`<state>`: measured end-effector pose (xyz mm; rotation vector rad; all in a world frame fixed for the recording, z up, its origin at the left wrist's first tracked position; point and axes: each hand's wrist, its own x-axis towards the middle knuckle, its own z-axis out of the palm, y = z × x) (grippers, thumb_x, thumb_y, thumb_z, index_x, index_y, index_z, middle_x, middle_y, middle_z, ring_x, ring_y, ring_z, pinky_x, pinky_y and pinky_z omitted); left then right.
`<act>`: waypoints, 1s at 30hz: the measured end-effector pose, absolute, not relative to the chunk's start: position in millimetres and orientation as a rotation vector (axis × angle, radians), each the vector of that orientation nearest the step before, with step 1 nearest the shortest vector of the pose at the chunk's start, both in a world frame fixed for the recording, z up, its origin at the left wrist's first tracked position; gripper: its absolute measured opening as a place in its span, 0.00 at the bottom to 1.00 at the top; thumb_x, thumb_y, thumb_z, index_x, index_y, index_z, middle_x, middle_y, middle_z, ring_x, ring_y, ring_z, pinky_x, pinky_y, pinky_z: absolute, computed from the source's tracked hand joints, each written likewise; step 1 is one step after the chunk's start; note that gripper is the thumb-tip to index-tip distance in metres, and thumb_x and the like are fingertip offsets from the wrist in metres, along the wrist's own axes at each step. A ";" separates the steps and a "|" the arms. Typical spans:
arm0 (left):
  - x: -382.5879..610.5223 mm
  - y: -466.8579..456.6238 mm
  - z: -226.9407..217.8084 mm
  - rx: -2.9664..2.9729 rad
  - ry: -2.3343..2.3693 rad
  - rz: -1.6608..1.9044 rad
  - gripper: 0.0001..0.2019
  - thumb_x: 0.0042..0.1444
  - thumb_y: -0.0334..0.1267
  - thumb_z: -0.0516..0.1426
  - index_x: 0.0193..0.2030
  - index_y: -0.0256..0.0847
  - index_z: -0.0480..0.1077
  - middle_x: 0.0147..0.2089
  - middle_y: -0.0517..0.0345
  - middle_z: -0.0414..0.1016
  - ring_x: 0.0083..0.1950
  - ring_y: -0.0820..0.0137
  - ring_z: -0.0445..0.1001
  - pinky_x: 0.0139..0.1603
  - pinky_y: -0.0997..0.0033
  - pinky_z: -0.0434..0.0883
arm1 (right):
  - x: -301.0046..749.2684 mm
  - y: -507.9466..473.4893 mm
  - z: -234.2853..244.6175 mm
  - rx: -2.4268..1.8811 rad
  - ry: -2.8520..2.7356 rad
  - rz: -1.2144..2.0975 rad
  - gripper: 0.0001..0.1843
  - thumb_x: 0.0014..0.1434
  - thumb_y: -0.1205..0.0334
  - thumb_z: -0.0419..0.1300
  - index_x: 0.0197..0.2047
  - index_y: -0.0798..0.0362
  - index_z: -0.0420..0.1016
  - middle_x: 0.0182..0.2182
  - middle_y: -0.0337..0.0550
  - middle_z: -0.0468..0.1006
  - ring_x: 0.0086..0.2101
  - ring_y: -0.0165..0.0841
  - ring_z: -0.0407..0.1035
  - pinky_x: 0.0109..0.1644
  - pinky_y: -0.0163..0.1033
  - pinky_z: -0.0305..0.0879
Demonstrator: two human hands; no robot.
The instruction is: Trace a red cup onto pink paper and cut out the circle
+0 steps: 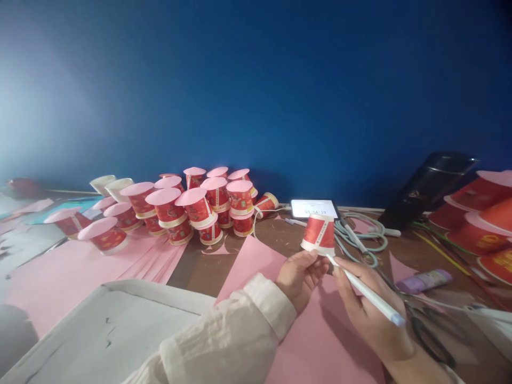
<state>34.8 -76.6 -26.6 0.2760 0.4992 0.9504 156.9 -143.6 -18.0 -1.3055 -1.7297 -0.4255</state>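
A red paper cup (319, 232) with a white rim is upside down in front of me, its wide rim toward me. My left hand (301, 277) pinches that rim between thumb and fingers. In my right hand (372, 306) is a white pen (370, 293) with a pale blue end, its tip at the cup's rim. Whether the tip touches the cup I cannot tell. Below both hands lies a pink paper sheet (256, 266) on the brown table (196, 266).
Stacked red cups with pink paper discs (194, 197) stand left of centre. A lit phone (314, 208) and a coiled cable (372, 240) lie behind the cup. At right are a black bottle (426, 186), a purple glue stick (424, 281) and scissors (432, 341). A white box lid (100, 336) is front left.
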 end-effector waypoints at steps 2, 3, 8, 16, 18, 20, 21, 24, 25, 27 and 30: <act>35.3 -77.2 -27.1 0.285 0.511 0.951 0.09 0.45 0.32 0.68 0.34 0.31 0.77 0.31 0.51 0.79 0.33 0.73 0.76 0.43 0.74 0.73 | 157.0 -142.8 -18.0 -1.302 -1.728 -0.420 0.12 0.65 0.63 0.57 0.52 0.52 0.73 0.42 0.47 0.81 0.40 0.35 0.77 0.47 0.38 0.71; 35.5 -77.5 -27.0 0.289 0.518 0.949 0.09 0.45 0.32 0.68 0.33 0.31 0.77 0.31 0.51 0.78 0.33 0.72 0.76 0.43 0.74 0.73 | 157.0 -142.4 -17.9 -1.298 -1.726 -0.420 0.12 0.65 0.63 0.57 0.52 0.52 0.73 0.41 0.47 0.81 0.40 0.35 0.77 0.47 0.38 0.71; 36.3 -78.8 -23.7 0.308 0.526 0.947 0.10 0.44 0.32 0.68 0.34 0.30 0.77 0.31 0.51 0.78 0.34 0.72 0.75 0.43 0.74 0.72 | 156.7 -141.1 -17.8 -1.278 -1.728 -0.419 0.13 0.65 0.65 0.58 0.52 0.53 0.73 0.42 0.47 0.80 0.41 0.35 0.76 0.47 0.38 0.71; 36.6 -80.1 -25.8 0.408 0.556 0.942 0.11 0.42 0.35 0.70 0.30 0.31 0.76 0.30 0.52 0.77 0.31 0.74 0.73 0.39 0.74 0.69 | 155.7 -141.2 -17.8 -1.304 -1.703 -0.413 0.11 0.65 0.64 0.57 0.50 0.53 0.74 0.40 0.46 0.81 0.38 0.34 0.77 0.45 0.37 0.71; 37.1 -80.0 -28.3 0.443 0.560 0.945 0.12 0.41 0.37 0.70 0.29 0.31 0.76 0.30 0.52 0.77 0.31 0.74 0.72 0.38 0.74 0.68 | 155.1 -141.3 -17.2 -1.315 -1.702 -0.419 0.10 0.65 0.63 0.57 0.49 0.52 0.74 0.40 0.45 0.81 0.37 0.34 0.77 0.44 0.37 0.71; 37.6 -79.8 -30.2 0.460 0.559 0.949 0.13 0.41 0.39 0.70 0.30 0.31 0.76 0.30 0.51 0.77 0.31 0.73 0.72 0.38 0.73 0.68 | 155.1 -140.9 -16.9 -1.331 -1.696 -0.414 0.10 0.65 0.63 0.57 0.49 0.52 0.75 0.40 0.45 0.81 0.38 0.34 0.77 0.45 0.37 0.71; 37.8 -79.6 -30.7 0.465 0.554 0.948 0.14 0.41 0.39 0.70 0.30 0.31 0.76 0.31 0.51 0.77 0.32 0.73 0.73 0.39 0.72 0.68 | 155.4 -140.6 -17.0 -1.340 -1.688 -0.408 0.10 0.65 0.63 0.57 0.48 0.52 0.75 0.40 0.45 0.81 0.39 0.34 0.77 0.46 0.37 0.71; 38.0 -79.2 -30.3 0.462 0.541 0.950 0.15 0.43 0.39 0.69 0.34 0.30 0.77 0.34 0.48 0.78 0.36 0.70 0.74 0.44 0.70 0.68 | 158.2 -139.6 -18.5 -1.355 -1.646 -0.392 0.10 0.65 0.63 0.58 0.48 0.52 0.75 0.41 0.45 0.81 0.39 0.35 0.77 0.47 0.38 0.71; 38.0 -79.2 -29.6 0.456 0.541 0.955 0.15 0.43 0.39 0.69 0.35 0.30 0.77 0.34 0.48 0.78 0.37 0.70 0.75 0.45 0.70 0.68 | 159.5 -139.3 -19.2 -1.359 -1.633 -0.390 0.10 0.64 0.63 0.58 0.48 0.52 0.75 0.41 0.45 0.81 0.39 0.35 0.76 0.47 0.38 0.71; 37.8 -79.3 -28.1 0.442 0.542 0.962 0.16 0.43 0.39 0.70 0.35 0.31 0.77 0.35 0.48 0.78 0.39 0.68 0.75 0.48 0.69 0.68 | 162.0 -138.8 -20.5 -1.364 -1.620 -0.392 0.10 0.64 0.63 0.58 0.48 0.52 0.75 0.40 0.45 0.80 0.39 0.35 0.76 0.47 0.38 0.71; 37.7 -79.5 -27.5 0.454 0.535 0.947 0.19 0.38 0.42 0.72 0.33 0.31 0.77 0.34 0.48 0.78 0.39 0.68 0.75 0.49 0.68 0.68 | 163.7 -138.3 -21.6 -1.365 -1.626 -0.396 0.10 0.64 0.63 0.58 0.48 0.53 0.75 0.40 0.45 0.80 0.39 0.34 0.76 0.47 0.38 0.71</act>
